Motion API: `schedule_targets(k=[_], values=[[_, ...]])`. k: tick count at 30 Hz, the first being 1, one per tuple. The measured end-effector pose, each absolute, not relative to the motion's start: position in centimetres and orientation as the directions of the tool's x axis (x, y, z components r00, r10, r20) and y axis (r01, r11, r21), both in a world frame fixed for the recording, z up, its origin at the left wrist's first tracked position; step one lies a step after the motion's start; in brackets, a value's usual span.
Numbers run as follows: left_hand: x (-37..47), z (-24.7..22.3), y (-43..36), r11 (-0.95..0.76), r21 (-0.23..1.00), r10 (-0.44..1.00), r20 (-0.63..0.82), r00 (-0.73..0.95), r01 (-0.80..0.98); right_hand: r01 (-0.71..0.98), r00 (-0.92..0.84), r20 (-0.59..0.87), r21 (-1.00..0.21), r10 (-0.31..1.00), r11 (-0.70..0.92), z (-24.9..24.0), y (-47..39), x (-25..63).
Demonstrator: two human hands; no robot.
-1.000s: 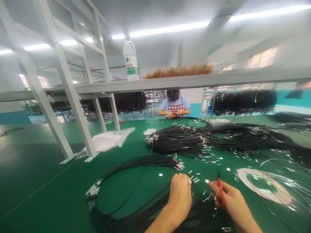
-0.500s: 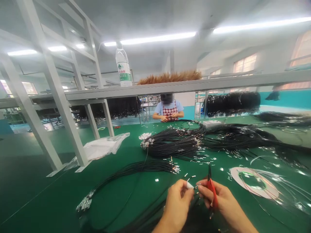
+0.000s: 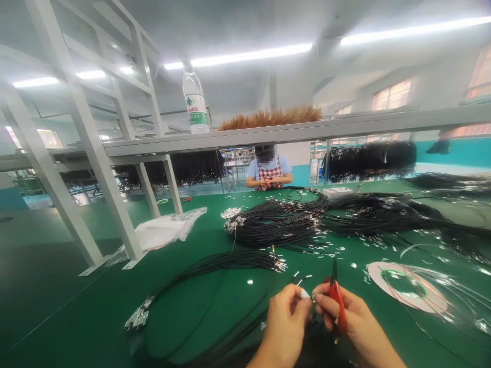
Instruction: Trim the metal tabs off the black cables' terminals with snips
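My left hand (image 3: 286,319) pinches a small white piece (image 3: 304,294) and a dark cable end between thumb and fingers. Close beside it, my right hand (image 3: 351,317) holds red-handled cutters (image 3: 337,301) with dark blades pointing up and away; its thumb and forefinger meet at the cable tip. Fingers hide most of what lies between the hands. Black cables (image 3: 230,342) run below them toward the lower left. A curved cable bundle (image 3: 207,266) with bare ends lies left of my hands.
A large black cable pile (image 3: 276,220) lies beyond my hands. At right is a white ring (image 3: 433,301) with thin wires. Metal rack legs (image 3: 111,204) and a plastic bag (image 3: 164,227) stand left. A person (image 3: 268,171) sits opposite, under a shelf (image 3: 268,135) bearing a bottle (image 3: 195,105).
Both my hands have shifted slightly right and my fingertips are closer together. The view has moved a little. Across the table, the person's hands have moved, and something red shows in them.
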State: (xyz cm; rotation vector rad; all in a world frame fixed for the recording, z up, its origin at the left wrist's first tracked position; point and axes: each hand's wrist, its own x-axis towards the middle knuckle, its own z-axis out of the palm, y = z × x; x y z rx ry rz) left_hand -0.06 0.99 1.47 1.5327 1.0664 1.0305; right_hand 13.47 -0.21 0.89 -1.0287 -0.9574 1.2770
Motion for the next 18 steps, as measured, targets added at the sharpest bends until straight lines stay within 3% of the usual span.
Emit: schedule_targets(k=[8, 15, 18], values=[[0.0, 1.7, 0.7, -0.110, 0.989, 0.963, 0.081, 0.257, 0.099, -0.209, 0.088, -0.029, -0.978, 0.996, -0.010, 0.9, -0.4, 13.2], [-0.9, 3.5, 0.8, -0.043, 0.999, 0.973, 0.046, 0.227, -0.018, 0.216, 0.056, -0.029, -0.975, 0.998, -0.041, 1.3, -0.8, 13.8], [-1.3, 3.9, 0.8, -0.037, 0.997, 0.976, 0.049, 0.211, -0.062, 0.327, -0.043, -0.035, -0.945, 0.998, -0.019, 1.2, -1.1, 14.0]])
